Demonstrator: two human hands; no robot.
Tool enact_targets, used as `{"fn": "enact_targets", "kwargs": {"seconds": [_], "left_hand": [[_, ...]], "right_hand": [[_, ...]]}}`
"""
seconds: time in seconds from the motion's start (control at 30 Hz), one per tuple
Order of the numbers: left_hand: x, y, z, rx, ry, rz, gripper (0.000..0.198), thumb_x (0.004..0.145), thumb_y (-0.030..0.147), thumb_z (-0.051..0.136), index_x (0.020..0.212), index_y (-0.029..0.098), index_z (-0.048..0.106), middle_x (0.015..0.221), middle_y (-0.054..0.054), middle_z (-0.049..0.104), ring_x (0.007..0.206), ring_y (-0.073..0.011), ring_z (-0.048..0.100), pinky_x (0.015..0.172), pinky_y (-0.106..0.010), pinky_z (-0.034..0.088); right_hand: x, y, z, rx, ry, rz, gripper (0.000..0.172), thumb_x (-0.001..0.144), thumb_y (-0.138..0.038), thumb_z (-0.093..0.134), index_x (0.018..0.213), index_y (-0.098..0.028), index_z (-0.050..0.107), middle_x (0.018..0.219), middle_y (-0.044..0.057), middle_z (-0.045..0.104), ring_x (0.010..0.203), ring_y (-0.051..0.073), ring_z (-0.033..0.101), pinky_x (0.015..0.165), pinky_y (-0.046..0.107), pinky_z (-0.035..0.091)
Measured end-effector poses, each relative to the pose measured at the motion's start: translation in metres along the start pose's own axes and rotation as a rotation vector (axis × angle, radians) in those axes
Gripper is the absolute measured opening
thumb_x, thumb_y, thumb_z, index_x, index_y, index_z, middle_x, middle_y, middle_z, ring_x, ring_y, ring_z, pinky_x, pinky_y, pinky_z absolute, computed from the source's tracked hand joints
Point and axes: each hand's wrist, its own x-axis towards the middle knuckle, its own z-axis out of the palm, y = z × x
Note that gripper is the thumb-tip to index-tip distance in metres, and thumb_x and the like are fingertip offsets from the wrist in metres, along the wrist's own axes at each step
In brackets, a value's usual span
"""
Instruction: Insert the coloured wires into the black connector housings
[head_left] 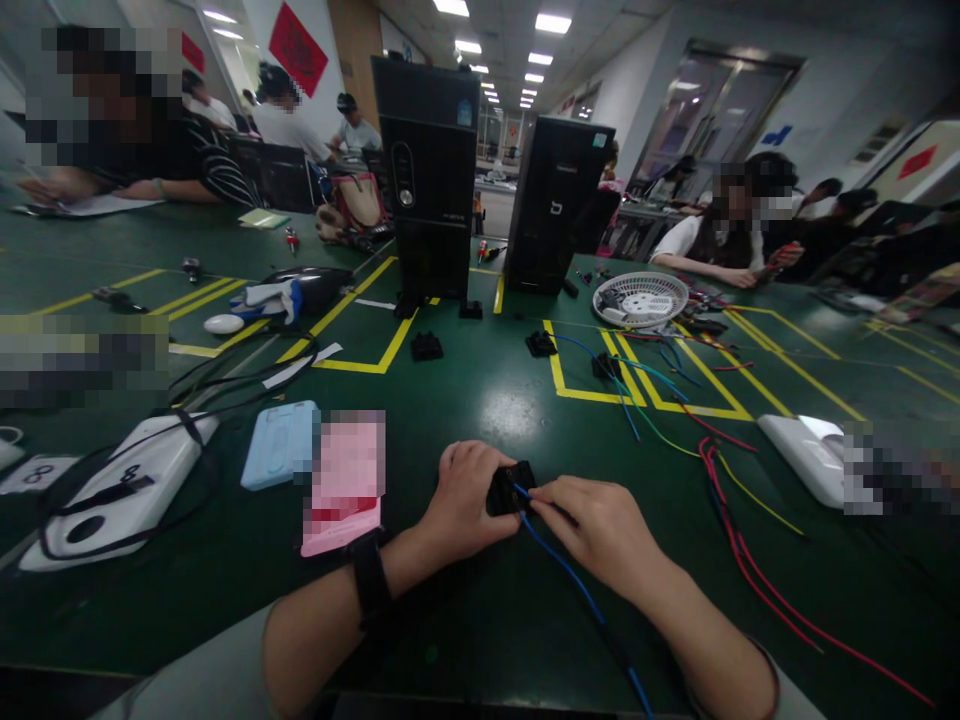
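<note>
My left hand [472, 500] grips a small black block [511, 478], which looks like a terminal block, fingers on its far side and thumb on its near side. Against the block's right side, my right hand [600, 520] pinches the end of a blue wire [574, 575]. The wire's tip lies over the block's top; whether it is inside a hole I cannot tell. From there the wire runs down toward the table's front edge. Further off sit similar black blocks [427, 346], one of them [606, 366] with coloured wires beside it.
Left of my hands lie a pink item [349, 480], a light blue case [277, 445] and a white device [124, 490] with a black cable. Red wires [750, 570] spread at right. Behind stand two black computer towers [427, 180] and a white basket [641, 300]. People sit around the table.
</note>
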Motion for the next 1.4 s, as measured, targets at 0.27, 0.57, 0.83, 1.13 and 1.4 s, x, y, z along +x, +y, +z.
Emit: {"fn": "enact_targets", "kwargs": {"seconds": [0.27, 0.57, 0.83, 1.13, 1.4], "left_hand": [[0.0, -0.001, 0.001, -0.01, -0.012, 0.001, 0.043, 0.061, 0.025, 0.067, 0.102, 0.023, 0.054, 0.099, -0.004, 0.057, 0.101, -0.0268, 0.05, 0.093, -0.043, 0.032], [0.001, 0.003, -0.002, -0.003, -0.026, -0.01, 0.038, 0.065, 0.028, 0.068, 0.101, 0.023, 0.056, 0.096, -0.003, 0.057, 0.099, -0.0258, 0.051, 0.09, -0.042, 0.033], [0.001, 0.001, 0.0, 0.002, -0.035, -0.005, 0.044, 0.062, 0.027, 0.069, 0.104, 0.024, 0.054, 0.098, -0.003, 0.057, 0.1, -0.0268, 0.05, 0.092, -0.043, 0.032], [0.0, 0.002, -0.002, 0.001, -0.021, 0.0, 0.04, 0.066, 0.03, 0.068, 0.103, 0.024, 0.055, 0.097, -0.003, 0.057, 0.1, -0.0261, 0.05, 0.09, -0.042, 0.033], [0.0, 0.0, 0.0, 0.007, -0.022, -0.002, 0.042, 0.062, 0.026, 0.068, 0.102, 0.023, 0.055, 0.097, -0.003, 0.057, 0.1, -0.0265, 0.05, 0.092, -0.043, 0.033]], "right_hand": [[0.002, -0.009, 0.015, -0.039, 0.189, -0.068, 0.023, 0.094, -0.023, 0.045, 0.092, -0.017, 0.066, 0.073, 0.003, 0.064, 0.065, 0.014, 0.059, 0.062, 0.025, 0.04], [-0.001, 0.005, 0.0, -0.097, 0.062, -0.126, 0.02, 0.094, -0.025, 0.047, 0.099, -0.019, 0.065, 0.078, 0.002, 0.066, 0.07, 0.015, 0.061, 0.063, 0.026, 0.041], [0.002, -0.003, 0.012, -0.103, 0.2, -0.162, 0.023, 0.094, -0.022, 0.045, 0.093, -0.017, 0.067, 0.072, 0.004, 0.065, 0.064, 0.014, 0.058, 0.062, 0.025, 0.041], [0.001, 0.006, 0.003, -0.078, 0.141, -0.198, 0.022, 0.095, -0.023, 0.044, 0.096, -0.017, 0.065, 0.073, 0.004, 0.063, 0.065, 0.014, 0.057, 0.063, 0.025, 0.042], [0.001, 0.002, 0.005, -0.068, 0.08, -0.213, 0.02, 0.094, -0.024, 0.045, 0.095, -0.018, 0.065, 0.073, 0.002, 0.065, 0.064, 0.013, 0.059, 0.06, 0.024, 0.04]]}}
